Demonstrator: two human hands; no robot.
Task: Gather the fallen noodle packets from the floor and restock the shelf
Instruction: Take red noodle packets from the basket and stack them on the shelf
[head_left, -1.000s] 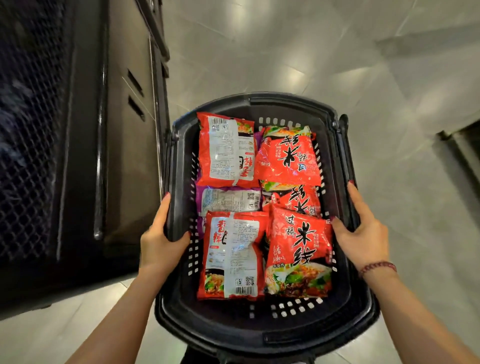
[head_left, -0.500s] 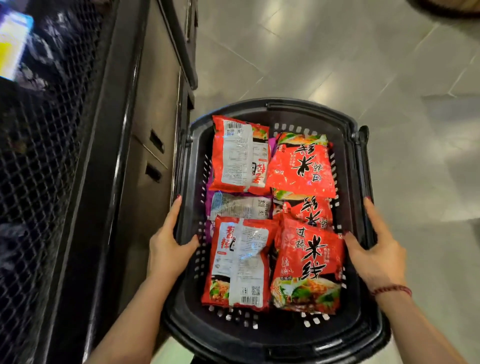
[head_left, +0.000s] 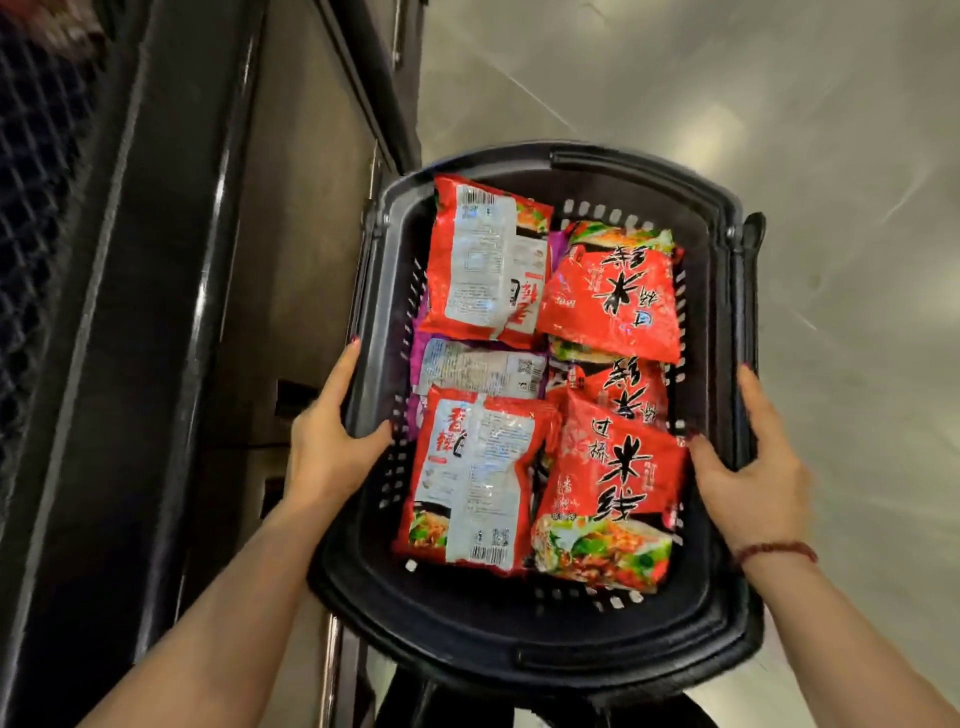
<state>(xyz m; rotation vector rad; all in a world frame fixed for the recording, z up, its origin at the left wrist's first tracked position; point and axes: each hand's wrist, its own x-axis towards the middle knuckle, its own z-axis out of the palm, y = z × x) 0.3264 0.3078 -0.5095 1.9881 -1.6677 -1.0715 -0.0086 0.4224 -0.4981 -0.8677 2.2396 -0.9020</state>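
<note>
We carry the black basket (head_left: 571, 642) with a hand on each long side, which keeps the load level. Our left hand (head_left: 332, 452) clasps the left wall, thumb hooked inside over the rim and fingers running up the outside. Our right hand (head_left: 753, 478) clasps the right wall the same way, a red cord bracelet (head_left: 774, 551) at its wrist. Both handles lie folded down along the rim, so we judge that the grip by the walls is chosen for steadiness, not for reach. The noodle packets (head_left: 613, 488) are all inside the basket, lying flat in two rough rows and overlapping. Most are red, some face up and some back up, and a purple one (head_left: 478, 366) is partly buried in the left row. None shows on the floor (head_left: 727, 93), so we take the gathering as done and the restocking as the part left. The basket sits tight against the dark shelf unit (head_left: 156, 312) on our left, probably so that the packets can go straight across. The floor is pale polished tile with grey joints and soft glare from overhead light. Black wire mesh (head_left: 31, 208) fills the far left edge, and what lies behind it is too blurred to tell.
</note>
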